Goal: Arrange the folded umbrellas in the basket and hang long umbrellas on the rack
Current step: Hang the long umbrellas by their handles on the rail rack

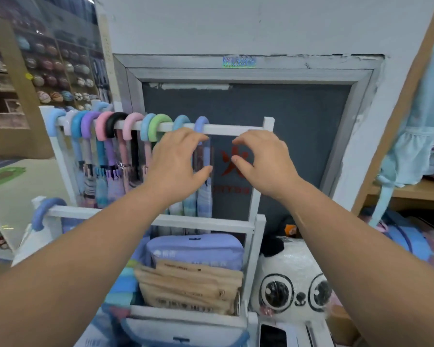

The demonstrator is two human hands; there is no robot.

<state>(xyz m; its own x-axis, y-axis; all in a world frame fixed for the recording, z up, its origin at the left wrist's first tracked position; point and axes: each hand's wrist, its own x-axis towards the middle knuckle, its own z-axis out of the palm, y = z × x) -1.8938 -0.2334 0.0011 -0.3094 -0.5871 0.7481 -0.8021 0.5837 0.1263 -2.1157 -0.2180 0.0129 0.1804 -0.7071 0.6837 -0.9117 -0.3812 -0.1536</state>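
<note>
A white rack (236, 131) carries a row of long umbrellas hanging by pastel curved handles. The rightmost is a periwinkle umbrella (204, 199), its hook over the top rail. My left hand (178, 161) hovers in front of its plastic-wrapped shaft, fingers above and thumb below, loosely curved; I cannot tell whether it touches. To the right of that shaft, my right hand (258, 159) holds nothing, its fingers relaxed. Below, the white basket frame (253, 249) holds folded umbrellas: a lilac pouch (196, 249) and beige pouches (191, 286).
One blue-handled umbrella (45, 211) hangs on the lower left rail. A panda plush (293, 286) in plastic sits right of the basket. A wooden shelf with pale blue bags (411, 151) stands at the right. A grey framed panel (286, 136) is behind the rack.
</note>
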